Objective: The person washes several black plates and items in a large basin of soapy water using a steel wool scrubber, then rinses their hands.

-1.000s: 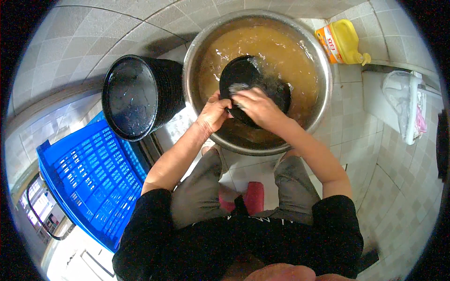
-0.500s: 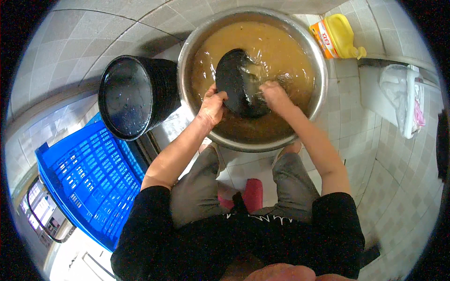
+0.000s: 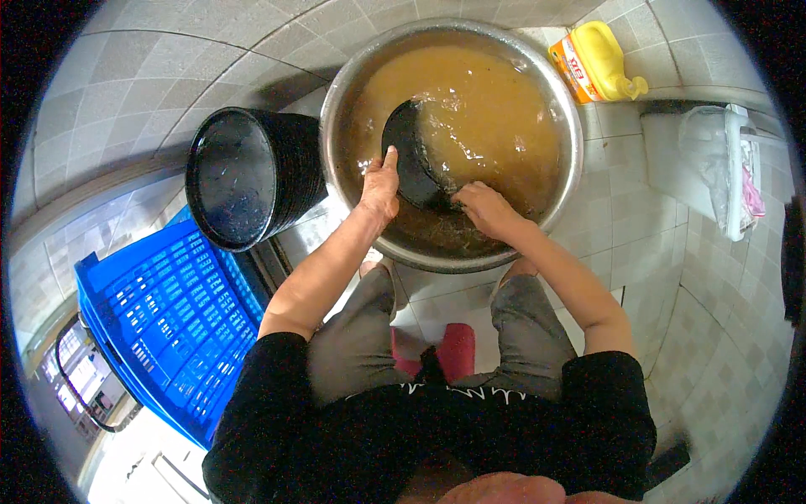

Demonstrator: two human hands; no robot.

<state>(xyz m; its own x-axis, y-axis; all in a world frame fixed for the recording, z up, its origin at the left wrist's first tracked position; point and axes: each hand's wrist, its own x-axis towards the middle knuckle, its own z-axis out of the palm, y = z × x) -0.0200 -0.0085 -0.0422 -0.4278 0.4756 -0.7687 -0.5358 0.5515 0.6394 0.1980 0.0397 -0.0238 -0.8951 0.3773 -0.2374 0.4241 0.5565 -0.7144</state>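
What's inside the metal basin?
Murky brown water and a partly submerged black dish, gripped by the left hand. The dish's sunken part and the basin bottom are hidden.

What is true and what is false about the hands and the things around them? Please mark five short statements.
1. The person's left hand holds the edge of a black round tray. True.
2. This tray is fully above the brownish water. False: it is partly under.
3. The right hand holds the yellow plastic bottle. False: the hand is over the round silver metal basin; the bottle is outside.
4. A stack of black round trays is left of the basin. True.
5. The blue plastic crate is at the person's right. False: it is at the left.
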